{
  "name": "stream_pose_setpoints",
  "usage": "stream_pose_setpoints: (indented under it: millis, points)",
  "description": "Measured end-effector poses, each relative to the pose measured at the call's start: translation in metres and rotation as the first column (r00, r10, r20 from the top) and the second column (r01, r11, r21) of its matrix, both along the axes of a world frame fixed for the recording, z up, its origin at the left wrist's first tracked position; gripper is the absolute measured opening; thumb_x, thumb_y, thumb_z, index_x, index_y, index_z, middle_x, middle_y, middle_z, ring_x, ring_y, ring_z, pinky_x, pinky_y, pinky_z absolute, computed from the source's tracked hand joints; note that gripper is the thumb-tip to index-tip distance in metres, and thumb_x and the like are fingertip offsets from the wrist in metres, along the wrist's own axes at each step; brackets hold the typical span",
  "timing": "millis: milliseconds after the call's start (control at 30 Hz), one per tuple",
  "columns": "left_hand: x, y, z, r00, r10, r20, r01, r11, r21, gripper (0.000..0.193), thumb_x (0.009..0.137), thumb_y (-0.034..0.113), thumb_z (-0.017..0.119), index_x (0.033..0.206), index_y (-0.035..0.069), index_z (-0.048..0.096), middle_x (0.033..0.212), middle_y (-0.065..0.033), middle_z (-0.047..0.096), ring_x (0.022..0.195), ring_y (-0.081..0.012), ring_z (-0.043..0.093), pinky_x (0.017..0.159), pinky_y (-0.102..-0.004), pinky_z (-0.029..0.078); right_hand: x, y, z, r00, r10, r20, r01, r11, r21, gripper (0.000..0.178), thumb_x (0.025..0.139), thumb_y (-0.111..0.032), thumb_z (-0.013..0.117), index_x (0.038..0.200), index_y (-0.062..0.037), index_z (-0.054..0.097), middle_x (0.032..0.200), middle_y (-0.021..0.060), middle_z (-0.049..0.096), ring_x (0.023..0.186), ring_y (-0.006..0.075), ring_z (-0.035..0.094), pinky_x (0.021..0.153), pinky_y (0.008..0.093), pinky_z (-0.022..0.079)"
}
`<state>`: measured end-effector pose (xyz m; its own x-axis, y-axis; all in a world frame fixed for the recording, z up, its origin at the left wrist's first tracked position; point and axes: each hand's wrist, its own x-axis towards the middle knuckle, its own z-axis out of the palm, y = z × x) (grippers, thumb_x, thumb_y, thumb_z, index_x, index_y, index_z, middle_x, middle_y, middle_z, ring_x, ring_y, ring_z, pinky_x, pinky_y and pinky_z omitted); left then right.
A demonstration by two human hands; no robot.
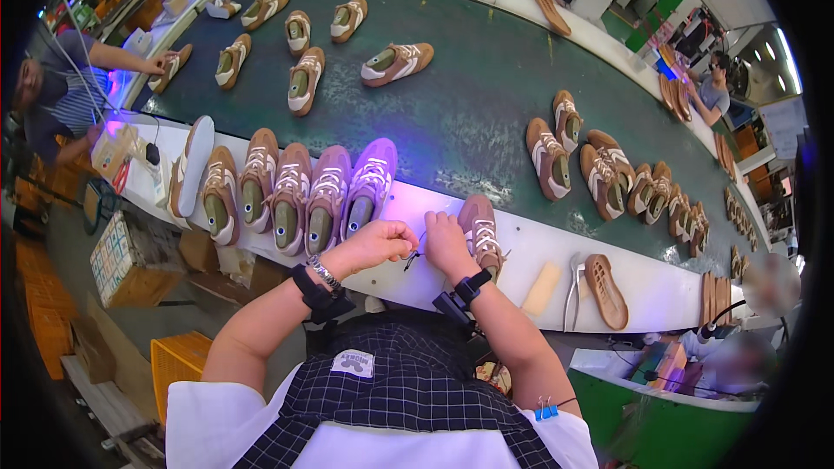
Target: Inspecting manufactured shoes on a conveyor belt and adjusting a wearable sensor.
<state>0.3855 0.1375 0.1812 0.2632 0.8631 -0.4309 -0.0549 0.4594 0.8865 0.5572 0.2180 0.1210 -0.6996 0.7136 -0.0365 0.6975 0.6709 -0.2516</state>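
My left hand [380, 243] is closed in a pinch over the white ledge, and a thin dark strand [411, 260] hangs at its fingertips. Close to its right, my right hand [445, 243] has its fingers curled together; what they hold, if anything, is hidden. Beside the right hand, nearly touching it, lies a brown sneaker [479, 224] with pale laces, partly covered by my wrist. To the left of my hands, several brown sneakers [293, 191] stand in a row with green inserts in them. Purple light tints the nearest sneaker [375, 172] of that row.
Beyond the ledge [426, 201], a dark green conveyor belt [460, 122] carries several more sneakers [599, 174]. On the right lie a tan sole [605, 291], a metal tool [574, 291] and a beige pad [543, 287]. A co-worker's hand [161, 63] touches a shoe at far left.
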Motion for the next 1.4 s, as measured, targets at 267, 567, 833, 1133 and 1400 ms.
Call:
stream_pose_setpoints:
  millis: [267, 567, 833, 1133, 1400]
  points:
    - [0.009, -0.005, -0.009, 1.0, 0.01, -0.028, -0.007, 0.996, 0.084, 0.017, 0.085, 0.01, 0.056, 0.098, 0.001, 0.06, 0.087, -0.0007, 0.059, 0.076, -0.0074, 0.052, 0.069, -0.023, 0.043, 0.01, 0.013, -0.002, 0.997, 0.079, 0.028, -0.072, 0.981, -0.181, 0.018, 0.073, -0.005, 0.054, 0.09, 0.0002, 0.055, 0.084, 0.0207, 0.059, 0.082, 0.0372, 0.058, 0.073, 0.0444, 0.047]
    - [0.019, -0.007, -0.007, 0.995, 0.087, 0.043, -0.092, 0.987, 0.134, 0.021, 0.085, 0.009, 0.055, 0.103, 0.0, 0.06, 0.092, -0.0025, 0.061, 0.082, -0.0087, 0.054, 0.075, -0.0244, 0.044, 0.011, 0.005, -0.012, 0.962, 0.213, 0.17, -0.221, 0.975, 0.026, 0.017, 0.073, -0.008, 0.058, 0.089, -0.0034, 0.055, 0.08, 0.0153, 0.061, 0.078, 0.0306, 0.06, 0.069, 0.0414, 0.049]
    - [0.007, -0.02, -0.004, 0.995, 0.097, 0.006, -0.097, 0.992, 0.077, 0.019, 0.084, 0.01, 0.056, 0.099, -0.001, 0.061, 0.088, -0.0021, 0.062, 0.079, -0.0087, 0.055, 0.074, -0.0242, 0.045, 0.013, 0.011, 0.0, 0.998, 0.051, -0.049, -0.058, 0.984, -0.168, 0.019, 0.075, -0.005, 0.051, 0.089, 0.0006, 0.061, 0.085, 0.0209, 0.062, 0.081, 0.0353, 0.06, 0.071, 0.0422, 0.049]
    - [0.015, 0.007, 0.012, 0.923, 0.238, 0.301, -0.291, 0.946, 0.145, 0.028, 0.089, 0.005, 0.049, 0.114, -0.001, 0.058, 0.102, -0.003, 0.06, 0.094, -0.0102, 0.055, 0.085, -0.0236, 0.043, -0.012, 0.002, 0.105, 0.765, -0.049, -0.642, -0.047, 0.99, -0.132, 0.012, 0.077, 0.0, 0.053, 0.086, -0.002, 0.06, 0.082, 0.0156, 0.058, 0.077, 0.0295, 0.059, 0.07, 0.0353, 0.048]
    - [0.019, 0.047, 0.105, 0.62, 0.277, 0.734, -0.656, 0.696, 0.292, 0.089, 0.09, 0.01, 0.053, 0.143, 0.024, -0.017, 0.148, -0.0223, 0.01, 0.13, -0.0263, 0.034, 0.103, -0.0365, 0.035, -0.027, -0.017, 0.177, 0.536, -0.085, -0.84, -0.32, 0.9, -0.296, 0.009, 0.078, 0.005, 0.051, 0.083, -0.0003, 0.057, 0.084, 0.0039, 0.054, 0.077, 0.0116, 0.05, 0.07, 0.0229, 0.039]
